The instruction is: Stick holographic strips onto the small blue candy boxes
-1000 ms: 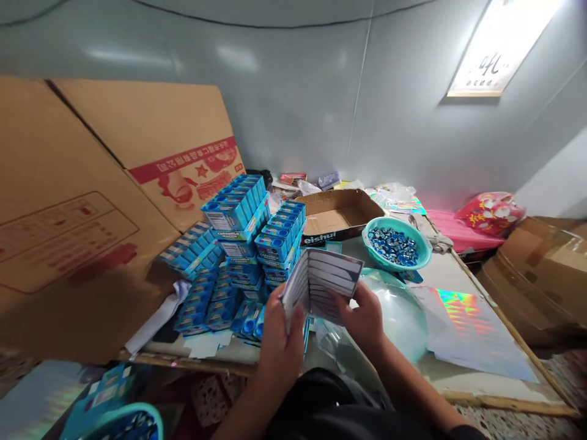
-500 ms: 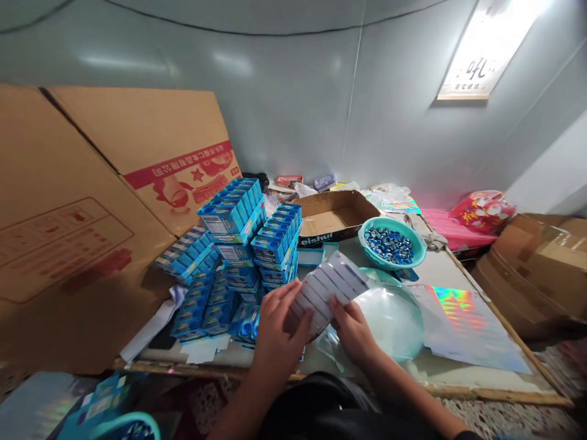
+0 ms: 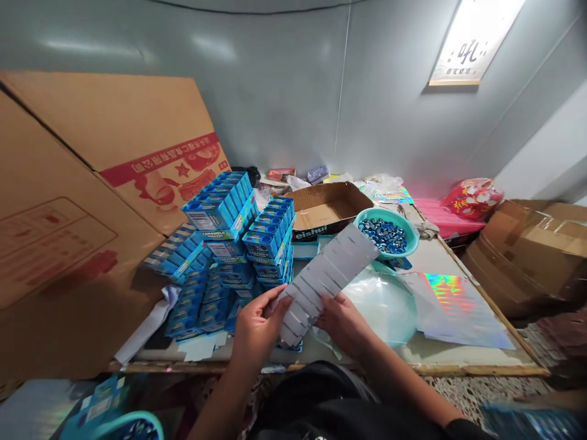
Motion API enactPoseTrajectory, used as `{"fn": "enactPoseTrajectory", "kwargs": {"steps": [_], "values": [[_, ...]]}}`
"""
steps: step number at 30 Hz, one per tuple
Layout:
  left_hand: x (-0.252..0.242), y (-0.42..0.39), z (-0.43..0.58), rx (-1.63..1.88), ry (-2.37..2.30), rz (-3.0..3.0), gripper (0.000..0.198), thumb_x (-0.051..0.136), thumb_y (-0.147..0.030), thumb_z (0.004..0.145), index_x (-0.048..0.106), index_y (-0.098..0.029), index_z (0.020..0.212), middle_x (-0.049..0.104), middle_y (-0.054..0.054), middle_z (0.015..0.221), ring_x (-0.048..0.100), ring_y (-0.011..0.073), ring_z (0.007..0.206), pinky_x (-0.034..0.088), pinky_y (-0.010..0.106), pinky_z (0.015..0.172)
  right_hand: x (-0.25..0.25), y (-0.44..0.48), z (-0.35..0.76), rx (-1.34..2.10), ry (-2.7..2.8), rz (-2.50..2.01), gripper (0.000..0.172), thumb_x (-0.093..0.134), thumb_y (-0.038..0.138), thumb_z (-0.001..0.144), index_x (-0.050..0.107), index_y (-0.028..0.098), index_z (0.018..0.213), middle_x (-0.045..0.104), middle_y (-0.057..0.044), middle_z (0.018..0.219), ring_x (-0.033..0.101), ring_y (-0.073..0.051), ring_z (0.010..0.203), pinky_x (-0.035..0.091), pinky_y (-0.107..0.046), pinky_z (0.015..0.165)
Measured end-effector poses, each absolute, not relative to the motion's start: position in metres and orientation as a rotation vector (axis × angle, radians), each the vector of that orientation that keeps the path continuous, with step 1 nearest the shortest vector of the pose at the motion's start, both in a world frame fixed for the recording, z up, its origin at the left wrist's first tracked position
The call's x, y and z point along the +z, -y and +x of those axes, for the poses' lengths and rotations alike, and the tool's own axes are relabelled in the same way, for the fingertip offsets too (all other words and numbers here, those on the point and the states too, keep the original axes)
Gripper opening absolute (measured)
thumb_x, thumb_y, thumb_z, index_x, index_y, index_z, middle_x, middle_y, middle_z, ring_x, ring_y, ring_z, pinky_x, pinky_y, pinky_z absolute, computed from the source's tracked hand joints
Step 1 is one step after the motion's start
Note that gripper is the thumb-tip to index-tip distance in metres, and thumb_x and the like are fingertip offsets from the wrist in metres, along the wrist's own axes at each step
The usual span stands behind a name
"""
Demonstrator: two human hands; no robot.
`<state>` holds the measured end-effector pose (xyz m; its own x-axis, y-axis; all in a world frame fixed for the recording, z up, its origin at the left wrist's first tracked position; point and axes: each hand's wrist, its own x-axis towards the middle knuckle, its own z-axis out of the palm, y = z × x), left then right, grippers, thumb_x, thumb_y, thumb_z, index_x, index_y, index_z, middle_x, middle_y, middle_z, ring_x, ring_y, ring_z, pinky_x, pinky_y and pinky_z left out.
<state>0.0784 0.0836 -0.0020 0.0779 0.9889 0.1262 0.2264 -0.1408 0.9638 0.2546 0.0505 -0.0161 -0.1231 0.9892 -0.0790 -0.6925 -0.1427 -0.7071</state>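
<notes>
A long pale grey card sheet with slits or fold lines across it is held tilted above the table's front part. My left hand grips its lower left edge, thumb on the upper face. My right hand is closed on its right-hand edge near the middle, the fingers partly hidden beneath. Stacked blue candy boxes stand beyond my left hand. Past the sheet's far end sits a turquoise bowl of small blue wrapped pieces. A clear, pale green round lid or bowl lies to the right of my right hand.
A big cardboard carton stands along the left. An open shallow cardboard box lies at the back, near the wall. Shiny holographic sheets rest on the right of the table. More cartons are beyond the right edge.
The sheet now appears longer and flatter, extending farther up and right toward the bowl. My left hand has moved left and slightly down with it. The view has shifted slightly.
</notes>
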Motion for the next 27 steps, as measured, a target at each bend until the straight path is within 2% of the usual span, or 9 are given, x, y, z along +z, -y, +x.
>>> {"fn": "enactPoseTrajectory", "kwargs": {"steps": [3, 6, 9, 11, 16, 19, 21, 25, 27], "values": [[0.001, -0.081, 0.078, 1.174, -1.124, 1.732, 0.034, 0.066, -0.046, 0.085, 0.074, -0.021, 0.107, 0.076, 0.006, 0.100, 0.073, 0.0202, 0.087, 0.059, 0.027, 0.073, -0.023, -0.048, 0.252, 1.597, 0.644, -0.698, 0.041, 0.084, 0.044, 0.070, 0.072, 0.018, 0.100, 0.075, -0.008, 0.100, 0.070, -0.023, 0.091, 0.055, -0.041, 0.088], [0.001, -0.078, 0.074, 1.316, -0.886, 2.133, 0.015, 0.066, -0.026, 0.088, 0.073, -0.024, 0.101, 0.075, 0.003, 0.092, 0.070, 0.0152, 0.083, 0.056, 0.025, 0.072, -0.027, -0.049, 0.252, 1.510, 0.658, -0.723, 0.041, 0.088, 0.041, 0.065, 0.073, 0.019, 0.097, 0.074, -0.008, 0.106, 0.068, -0.022, 0.098, 0.050, -0.040, 0.097], [-0.002, -0.076, 0.068, 1.485, -0.671, 2.492, 0.023, 0.067, -0.010, 0.085, 0.070, -0.026, 0.101, 0.074, 0.001, 0.092, 0.066, 0.0142, 0.085, 0.053, 0.028, 0.078, -0.028, -0.049, 0.254, 1.352, 0.710, -0.840, 0.039, 0.088, 0.036, 0.064, 0.072, 0.023, 0.097, 0.073, -0.004, 0.113, 0.064, -0.020, 0.106, 0.046, -0.037, 0.103], [-0.005, -0.075, 0.065, 1.538, -0.663, 2.670, 0.027, 0.068, -0.008, 0.083, 0.069, -0.027, 0.102, 0.073, 0.000, 0.092, 0.063, 0.0147, 0.085, 0.050, 0.030, 0.079, -0.025, -0.045, 0.256, 1.353, 0.794, -0.882, 0.039, 0.086, 0.036, 0.066, 0.072, 0.023, 0.101, 0.073, -0.004, 0.111, 0.064, -0.021, 0.105, 0.047, -0.037, 0.101], [-0.008, -0.074, 0.072, 1.517, -0.754, 2.829, 0.020, 0.067, -0.011, 0.084, 0.070, -0.026, 0.096, 0.069, 0.000, 0.079, 0.058, 0.0141, 0.075, 0.045, 0.028, 0.071, -0.019, -0.031, 0.260, 1.647, 1.028, -0.703, 0.049, 0.086, 0.041, 0.067, 0.072, 0.017, 0.108, 0.074, -0.008, 0.104, 0.068, -0.025, 0.101, 0.050, -0.040, 0.097], [-0.010, -0.074, 0.082, 1.457, -0.743, 2.820, 0.013, 0.065, -0.014, 0.086, 0.071, -0.025, 0.092, 0.067, 0.000, 0.075, 0.056, 0.0134, 0.072, 0.043, 0.028, 0.069, -0.024, -0.030, 0.260, 1.594, 0.947, -0.759, 0.039, 0.081, 0.045, 0.072, 0.074, 0.017, 0.098, 0.076, -0.006, 0.092, 0.070, -0.022, 0.091, 0.052, -0.037, 0.092], [-0.008, -0.074, 0.085, 1.352, -0.675, 2.792, 0.007, 0.064, -0.025, 0.089, 0.070, -0.023, 0.088, 0.067, 0.001, 0.075, 0.057, 0.0143, 0.072, 0.043, 0.030, 0.069, -0.029, -0.034, 0.260, 1.543, 0.843, -0.791, 0.033, 0.080, 0.046, 0.075, 0.074, 0.015, 0.086, 0.075, -0.006, 0.082, 0.070, -0.019, 0.081, 0.054, -0.034, 0.085], [0.015, -0.068, 0.069, 1.339, -0.417, 2.574, 0.031, 0.046, -0.043, 0.098, 0.070, -0.023, 0.100, 0.068, 0.005, 0.084, 0.061, 0.0180, 0.079, 0.049, 0.035, 0.074, -0.034, -0.041, 0.263, 1.452, 0.641, -0.834, 0.037, 0.089, 0.044, 0.062, 0.074, 0.016, 0.081, 0.075, -0.005, 0.084, 0.068, -0.017, 0.076, 0.056, -0.031, 0.073], [0.030, -0.060, 0.053, 1.443, -0.582, 2.431, 0.038, 0.042, -0.050, 0.098, 0.069, -0.027, 0.109, 0.069, 0.006, 0.093, 0.063, 0.0218, 0.089, 0.053, 0.040, 0.081, -0.034, -0.043, 0.264, 1.420, 0.575, -0.839, 0.038, 0.092, 0.043, 0.057, 0.071, 0.016, 0.076, 0.074, -0.004, 0.079, 0.067, -0.017, 0.073, 0.056, -0.031, 0.069]]}}
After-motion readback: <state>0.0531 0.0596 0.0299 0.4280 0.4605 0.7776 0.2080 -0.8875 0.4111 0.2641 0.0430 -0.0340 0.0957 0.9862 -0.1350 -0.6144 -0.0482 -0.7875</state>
